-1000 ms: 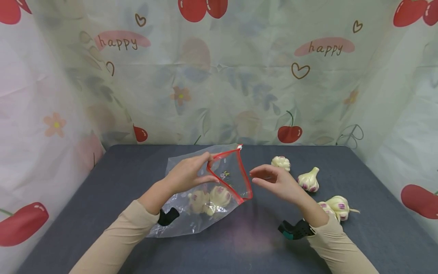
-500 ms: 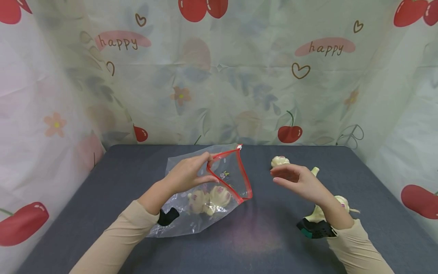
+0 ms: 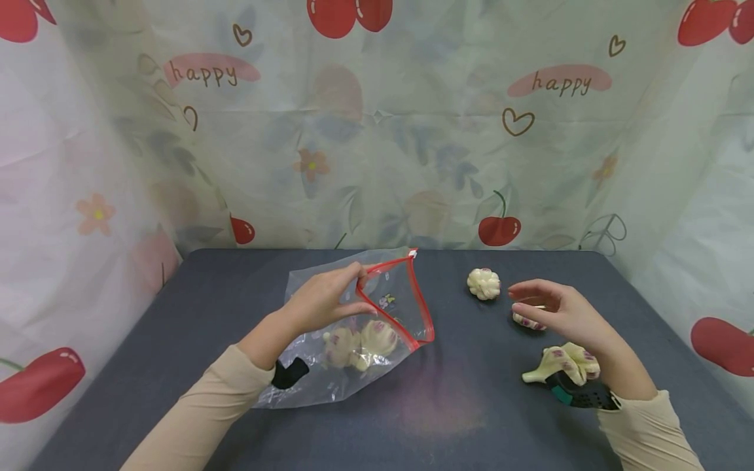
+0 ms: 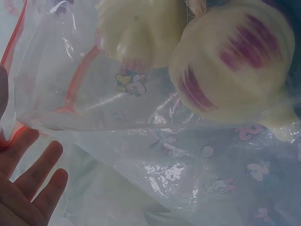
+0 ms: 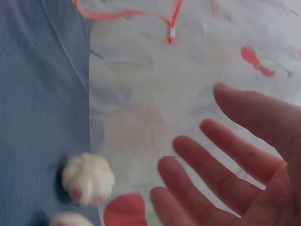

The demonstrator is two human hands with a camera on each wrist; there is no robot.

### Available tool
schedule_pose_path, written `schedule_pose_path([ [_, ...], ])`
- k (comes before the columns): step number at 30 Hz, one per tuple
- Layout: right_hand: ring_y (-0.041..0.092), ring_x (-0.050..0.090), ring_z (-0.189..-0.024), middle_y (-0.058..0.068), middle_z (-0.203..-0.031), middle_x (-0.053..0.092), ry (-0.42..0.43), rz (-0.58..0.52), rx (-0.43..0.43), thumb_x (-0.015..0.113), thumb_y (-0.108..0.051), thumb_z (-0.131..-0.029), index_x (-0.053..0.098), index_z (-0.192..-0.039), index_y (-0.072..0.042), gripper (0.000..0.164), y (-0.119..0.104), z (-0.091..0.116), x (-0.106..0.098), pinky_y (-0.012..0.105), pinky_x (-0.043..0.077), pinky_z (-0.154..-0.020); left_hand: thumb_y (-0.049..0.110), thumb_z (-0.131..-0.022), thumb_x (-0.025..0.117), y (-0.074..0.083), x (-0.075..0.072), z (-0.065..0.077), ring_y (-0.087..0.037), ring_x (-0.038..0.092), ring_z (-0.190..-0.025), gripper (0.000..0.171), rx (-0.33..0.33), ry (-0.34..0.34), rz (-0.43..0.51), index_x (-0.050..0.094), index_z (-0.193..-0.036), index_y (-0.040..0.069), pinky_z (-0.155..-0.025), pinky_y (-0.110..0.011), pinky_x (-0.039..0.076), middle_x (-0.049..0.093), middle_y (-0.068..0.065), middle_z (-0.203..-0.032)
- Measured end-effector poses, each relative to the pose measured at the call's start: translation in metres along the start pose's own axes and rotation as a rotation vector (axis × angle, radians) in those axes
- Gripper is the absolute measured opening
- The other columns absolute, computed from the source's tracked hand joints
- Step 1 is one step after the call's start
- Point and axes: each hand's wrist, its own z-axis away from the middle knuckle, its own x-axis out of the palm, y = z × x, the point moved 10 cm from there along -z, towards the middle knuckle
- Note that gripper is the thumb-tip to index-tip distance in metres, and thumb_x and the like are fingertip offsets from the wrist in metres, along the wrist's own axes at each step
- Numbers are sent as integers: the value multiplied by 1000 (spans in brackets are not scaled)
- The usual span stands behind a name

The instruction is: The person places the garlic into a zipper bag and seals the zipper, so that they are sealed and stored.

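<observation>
My left hand [image 3: 324,297] holds a clear plastic zip bag [image 3: 330,386] by its red-edged mouth, thumb and fingers spread at the rim so that the mouth gapes to the right. Inside lie garlic bulbs [image 3: 378,337], seen through the plastic; the left wrist view shows a purple-streaked bulb [image 4: 235,61] close up. To the right, my right hand [image 3: 562,311] hovers over a garlic bulb [image 3: 529,322], partly covering it. The right wrist view shows that hand [image 5: 244,174] holding nothing, fingers apart and loosely bent. More garlic [image 3: 568,363] lies below its wrist.
Another garlic bulb [image 3: 484,284] lies toward the back of the dark table [image 3: 235,288]. A printed cloth [image 3: 377,150] hangs behind and at both sides. The bag's white slider [image 3: 412,253] sits at the top corner of its mouth.
My right hand has moved right, away from the bag's mouth and past the rear garlic bulb to the one beside it. My left hand and the bag have stayed put.
</observation>
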Motion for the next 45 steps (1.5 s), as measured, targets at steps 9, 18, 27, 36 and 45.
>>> schedule_pose_path([
  [9, -9, 58, -97, 23, -125, 56, -160, 35, -14, 63, -23, -89, 51, -128, -2, 45, 24, 19, -1, 23, 52, -74, 35, -75, 76, 0, 1, 1, -6, 39, -59, 42, 12, 6, 7, 46, -94, 13, -55, -18, 32, 59, 1, -81],
  [18, -12, 57, -97, -38, -113, 48, -272, -1, -64, 61, -13, -90, 44, -129, 8, 48, 43, 33, 1, 23, 52, -70, 30, -74, 78, -2, 2, 0, -7, 40, -59, 42, -6, -9, 24, 45, -94, 13, -55, -19, 32, 61, -3, -82],
  [27, -10, 57, -100, -40, -112, 45, -308, -24, -8, 63, -16, -89, 43, -130, 8, 51, 56, 40, 4, 23, 52, -72, 33, -75, 77, -3, 3, 0, -6, 39, -58, 42, -17, -20, 22, 45, -94, 13, -54, -18, 32, 62, -3, -83],
  [36, -19, 48, -100, -33, -116, 48, -347, 8, 10, 70, -16, -84, 43, -130, 11, 60, 66, 42, 14, 17, 49, -77, 35, -76, 76, -3, 5, 1, -6, 37, -56, 42, -21, -23, 25, 45, -94, 13, -53, -18, 31, 63, -3, -84],
  [45, -20, 45, -101, 24, -125, 54, -340, 72, -14, 69, -17, -84, 46, -128, 9, 56, 68, 41, 18, 17, 48, -77, 35, -75, 76, -3, 5, 0, -6, 38, -57, 42, -19, -23, 21, 45, -94, 13, -54, -18, 32, 62, -2, -85],
])
